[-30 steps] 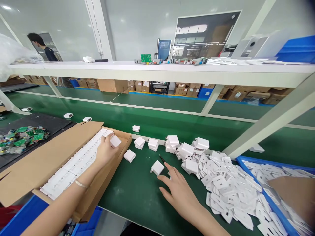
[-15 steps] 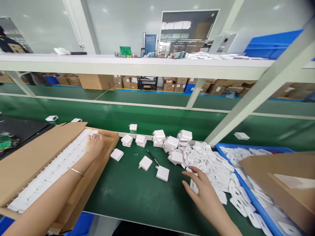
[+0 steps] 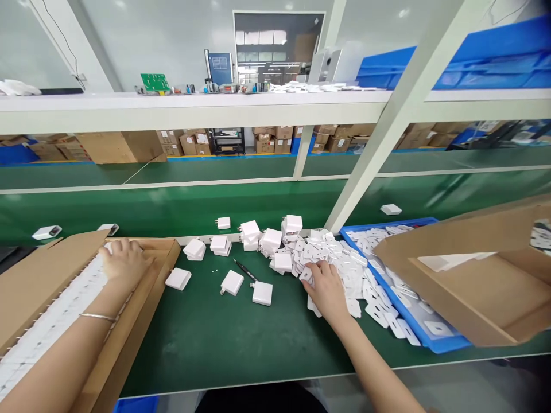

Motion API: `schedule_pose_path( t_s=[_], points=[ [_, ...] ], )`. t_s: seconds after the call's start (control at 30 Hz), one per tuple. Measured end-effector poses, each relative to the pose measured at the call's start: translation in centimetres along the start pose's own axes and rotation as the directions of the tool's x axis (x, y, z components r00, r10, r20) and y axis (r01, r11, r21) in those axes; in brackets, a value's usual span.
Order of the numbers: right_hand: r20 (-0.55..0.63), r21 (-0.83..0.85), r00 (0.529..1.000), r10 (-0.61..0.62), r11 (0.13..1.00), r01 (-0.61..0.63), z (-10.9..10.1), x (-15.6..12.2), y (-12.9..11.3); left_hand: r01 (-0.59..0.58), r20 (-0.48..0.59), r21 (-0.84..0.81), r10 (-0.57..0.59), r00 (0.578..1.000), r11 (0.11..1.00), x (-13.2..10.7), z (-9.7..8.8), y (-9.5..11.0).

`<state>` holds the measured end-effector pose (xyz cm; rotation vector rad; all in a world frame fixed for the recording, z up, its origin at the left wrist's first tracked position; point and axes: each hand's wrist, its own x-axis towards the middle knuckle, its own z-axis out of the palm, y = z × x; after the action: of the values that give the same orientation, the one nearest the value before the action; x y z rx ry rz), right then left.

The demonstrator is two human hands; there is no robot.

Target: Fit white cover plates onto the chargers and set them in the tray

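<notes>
My left hand (image 3: pixel 124 267) reaches into the long cardboard box (image 3: pixel 161 289) at left. Its fingers are curled down over the far end of a packed row of white plug chargers (image 3: pixel 54 318) and hide what they grip there. My right hand (image 3: pixel 329 292) is at the near left edge of a heap of flat white plastic plates (image 3: pixel 331 252). Thumb and fingers close on one white plate (image 3: pixel 306 275). Between the hands, a white charger (image 3: pixel 262 293) and another charger (image 3: pixel 232 283) lie on the green table, with a black pen (image 3: pixel 245 269) beside them.
More white chargers (image 3: pixel 271 241) are stacked behind the pen. A blue tray (image 3: pixel 408 318) of white plates stands at right, with an open cardboard box (image 3: pixel 469 287) over it. A slanted white post (image 3: pixel 365 155) rises behind the heap. A shelf (image 3: pixel 193 112) crosses above the table.
My right hand has moved onto the edge of the plate heap, and its spread fingers have closed on a plate. The left hand remains at the box's far end. The view has turned right.
</notes>
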<state>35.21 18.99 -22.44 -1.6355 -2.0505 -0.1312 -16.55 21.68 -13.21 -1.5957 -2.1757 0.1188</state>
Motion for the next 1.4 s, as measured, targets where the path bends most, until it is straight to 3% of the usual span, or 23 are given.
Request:
schedule_pose_path(
  t_s=[0.1,0.2,0.27,0.33,0.4,0.5,0.57,0.67,0.77,0.83,0.97,1.1,1.4],
  points=[
    [0.026,0.071,0.999,-0.02,0.997,0.018,-0.1,-0.1,0.1,-0.123,-0.088,0.018,0.125,0.988,0.992,-2.7,-3.9,4.3],
    [0.064,0.139,0.997,-0.051,0.989,0.042,-0.6,-1.1,-0.8,-0.322,-0.179,-0.083,0.304,0.936,0.943,-7.0,-8.2,10.2],
    [0.084,0.171,0.992,-0.093,0.982,0.077,-0.7,-2.1,-1.8,-0.461,-0.149,-0.226,0.438,0.887,0.858,-10.0,-10.2,14.4],
    [0.115,0.189,0.981,-0.154,0.973,0.131,-0.7,-3.1,-2.8,-0.536,-0.06,-0.367,0.556,0.829,0.76,-12.6,-10.9,18.4],
    [0.154,0.199,0.967,-0.203,0.965,0.171,-0.6,-3.9,-3.7,-0.493,0.067,-0.474,0.588,0.806,0.729,-14.5,-10.4,21.7],
    [0.236,0.254,0.945,-0.227,0.953,0.166,-0.9,-4.8,-4.5,-0.421,0.147,-0.562,0.587,0.796,0.712,-15.4,-8.7,24.2],
    [0.311,0.314,0.917,-0.25,0.938,0.149,-1.6,-4.9,-4.6,-0.41,0.13,-0.602,0.59,0.796,0.686,-15.2,-7.7,24.0],
    [0.378,0.356,0.871,-0.315,0.918,0.177,-2.6,-4.2,-4.2,-0.376,0.097,-0.717,0.618,0.781,0.587,-14.8,-7.3,21.8],
    [0.397,0.363,0.832,-0.388,0.899,0.246,-3.0,-2.8,-3.6,-0.192,0.029,-0.94,0.626,0.779,0.283,-15.3,-7.4,19.2],
    [0.425,0.365,0.808,-0.407,0.895,0.259,-2.9,-1.6,-3.4,-0.034,0.008,-0.998,0.608,0.794,0.056,-16.1,-7.5,18.0],
    [0.485,0.337,0.782,-0.391,0.909,0.245,-2.9,-0.2,-3.4,0.175,0.039,-0.969,0.598,0.8,-0.172,-17.7,-7.2,17.2],
    [0.496,0.359,0.785,-0.371,0.911,0.204,-3.0,-0.3,-3.1,0.293,0.088,-0.919,0.587,0.805,-0.265,-18.6,-6.6,17.2],
    [0.507,0.367,0.791,-0.342,0.916,0.161,-3.5,-1.5,-2.7,0.395,0.168,-0.866,0.567,0.806,-0.306,-19.5,-6.0,17.4]
  ],
)
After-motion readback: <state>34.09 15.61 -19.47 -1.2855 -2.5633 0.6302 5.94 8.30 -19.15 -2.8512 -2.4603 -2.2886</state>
